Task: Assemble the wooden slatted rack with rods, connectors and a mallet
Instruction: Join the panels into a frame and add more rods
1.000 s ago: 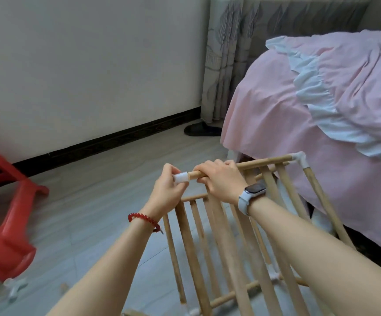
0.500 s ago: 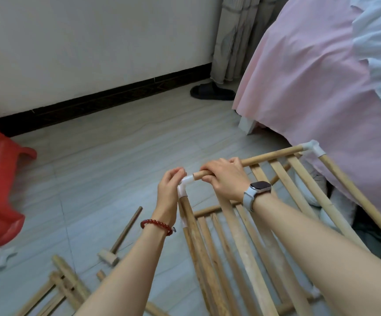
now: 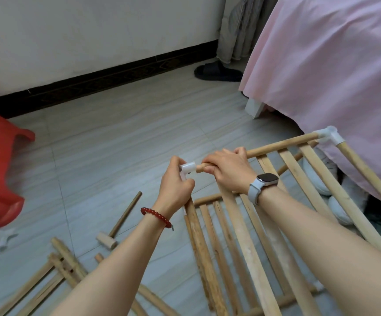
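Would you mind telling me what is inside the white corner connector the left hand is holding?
The end of the top rod enters the white corner connector from the right. The left hand covers its lower socket, so the side rod joint is hidden.

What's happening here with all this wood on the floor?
A person is putting together a wooden slatted rack. The left hand grips a white corner connector, and the right hand holds the top rod whose end sits at that connector. Another connector already joins the far corner. A mallet, loose rods and a spare connector lie on the floor nearby.
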### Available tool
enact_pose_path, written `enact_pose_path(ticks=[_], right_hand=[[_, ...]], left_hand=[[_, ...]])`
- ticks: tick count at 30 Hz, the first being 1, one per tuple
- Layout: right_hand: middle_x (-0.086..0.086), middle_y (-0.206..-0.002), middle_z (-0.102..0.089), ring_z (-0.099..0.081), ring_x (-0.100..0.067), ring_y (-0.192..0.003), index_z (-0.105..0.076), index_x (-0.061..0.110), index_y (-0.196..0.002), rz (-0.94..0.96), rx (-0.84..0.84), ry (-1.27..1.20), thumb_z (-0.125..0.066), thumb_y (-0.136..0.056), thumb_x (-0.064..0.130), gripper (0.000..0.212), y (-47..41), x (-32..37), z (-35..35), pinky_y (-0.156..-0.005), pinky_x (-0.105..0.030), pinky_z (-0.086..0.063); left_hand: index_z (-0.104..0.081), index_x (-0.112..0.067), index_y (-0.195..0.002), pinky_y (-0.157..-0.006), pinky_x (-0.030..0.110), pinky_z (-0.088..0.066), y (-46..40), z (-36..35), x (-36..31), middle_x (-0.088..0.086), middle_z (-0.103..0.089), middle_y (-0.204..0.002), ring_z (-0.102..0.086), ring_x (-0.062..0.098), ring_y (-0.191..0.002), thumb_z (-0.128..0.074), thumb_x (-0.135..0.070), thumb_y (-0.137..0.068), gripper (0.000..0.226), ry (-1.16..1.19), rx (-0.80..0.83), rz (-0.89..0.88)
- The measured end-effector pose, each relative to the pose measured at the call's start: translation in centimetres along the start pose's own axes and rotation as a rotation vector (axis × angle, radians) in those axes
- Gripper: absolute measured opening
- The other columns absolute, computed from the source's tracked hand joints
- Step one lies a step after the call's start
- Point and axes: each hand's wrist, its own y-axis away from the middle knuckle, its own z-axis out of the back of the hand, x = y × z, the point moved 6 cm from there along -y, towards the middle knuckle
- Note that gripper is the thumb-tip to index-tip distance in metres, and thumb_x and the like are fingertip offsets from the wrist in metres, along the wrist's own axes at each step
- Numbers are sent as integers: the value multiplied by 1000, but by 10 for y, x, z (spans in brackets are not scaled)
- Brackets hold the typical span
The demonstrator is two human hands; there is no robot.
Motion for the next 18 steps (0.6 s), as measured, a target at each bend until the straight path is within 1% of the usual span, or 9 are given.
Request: enact_pose_path(ticks=[4, 7, 9, 11, 15, 17, 18], right_hand=[[13, -100, -61, -46, -11, -98, -60, 31, -103, -8, -70, -24, -40, -99, 33, 21, -1, -1, 0, -75, -32, -14], [14, -99, -59, -46, -10, -97, -61, 29, -103, 2, -115, -34, -41, -99, 31, 21, -5, -2, 8, -78, -33, -16], [13, -100, -60, -46, -11, -98, -61, 28, -104, -14, -87, -44, -40, -99, 33, 22, -8, -6, 11, -76, -32, -14], [12, -103, -61, -45, -11, -100, -61, 29, -106, -30, -45, -48, -40, -99, 34, 23, -6, -10, 10, -77, -32, -15], [11, -111, -61, -45, -12, -107, -60, 29, -113, -62, -53, -60, -42, -97, 39, 26, -4, -14, 14, -87, -34, -20], [10, -123, -56, -43, -12, -117, -55, 29, -123, -66, -82, -53, -44, -96, 38, 30, 1, -13, 20, -97, -34, -20], [9, -131, -51, -40, -12, -123, -52, 28, -128, -60, -88, -48, -45, -96, 35, 33, 7, -12, 22, -104, -36, -17]], left_hand=[[-37, -12, -100, -51, 27, -34, -2, -1, 0, 1, -41, -79, -37, 14, -59, -47, 4, -84, 25, -23, 60, -19], [-36, -13, -99, -52, 28, -36, -10, 0, 0, 6, -46, -87, -39, 14, -60, -48, 4, -84, 25, -48, 86, -45], [-36, -14, -100, -51, 25, -36, -16, -3, -2, 7, -47, -91, -40, 14, -62, -49, 2, -84, 26, -84, 102, -59], [-35, -14, -101, -50, 23, -32, -18, -7, -2, 9, -48, -97, -39, 13, -63, -49, 1, -84, 27, -131, 123, -66], [-37, -16, -103, -50, 21, -29, -24, -9, -2, 13, -46, -103, -39, 12, -64, -50, -2, -85, 26, -181, 148, -78], [-38, -16, -114, -51, 17, -33, -24, -7, -1, 15, -46, -114, -43, 10, -66, -52, -6, -89, 31, -141, 120, -64], [-36, -16, -124, -56, 17, -38, -21, -6, 0, 14, -44, -124, -48, 11, -72, -53, -9, -91, 37, -108, 100, -54]])
